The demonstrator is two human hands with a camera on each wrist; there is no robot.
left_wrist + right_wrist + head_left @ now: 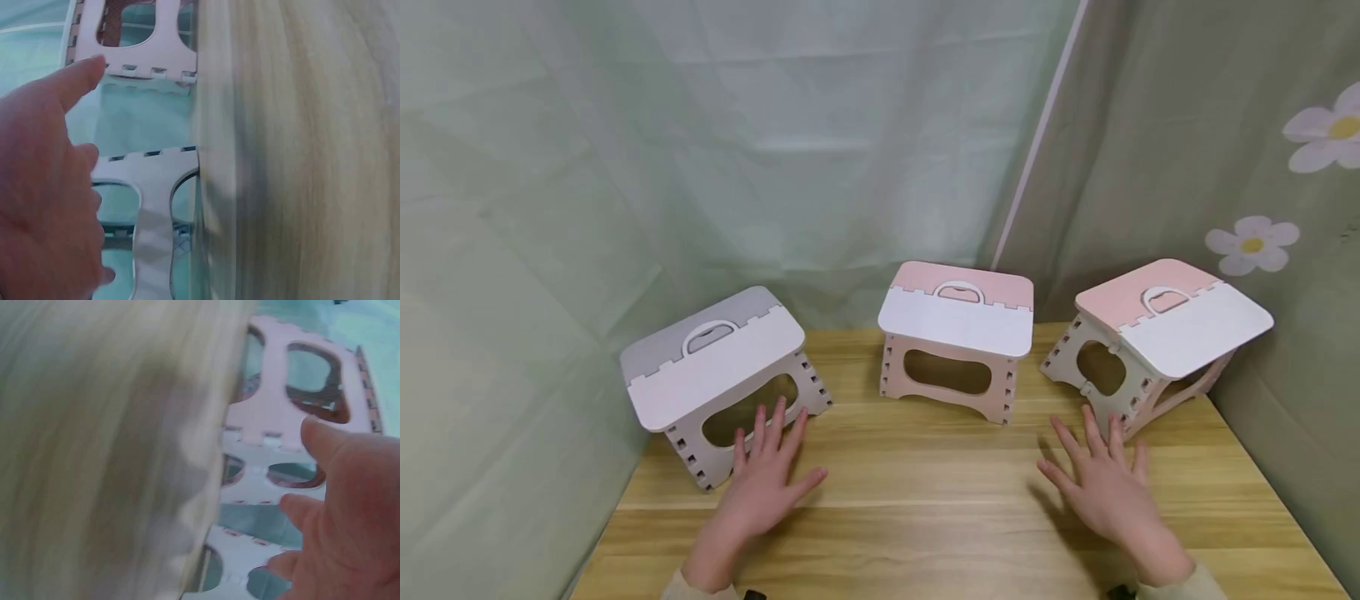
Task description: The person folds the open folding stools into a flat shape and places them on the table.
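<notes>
Three folding stools stand upright on the wooden desk (940, 517), legs opened out, and from the desk's middle I'd read them like a clock: the grey stool (726, 375) towards ten o'clock, the centre stool (955, 323) at twelve, the corner stool (1193, 329) at two. All three have a white front half to the seat; the back half is grey on the first and pink on the other two. They stand well apart from one another.

At nine o'clock the person's left hand (762, 492) reaches forward, its grip wide, fingers spread, just in front of the grey stool's leg panel (whether the fingertips touch it, I can't tell). At three o'clock the right hand (1107, 493) has the same wide grip, palm down, its fingers pointing towards the near foot of the corner stool; contact there I can't make out either. Its shadow falls on the wood beside it.

Pale green sheeting (820, 158) hangs beyond the desk at twelve, and a white daisy print (1252, 245) shows towards two.
</notes>
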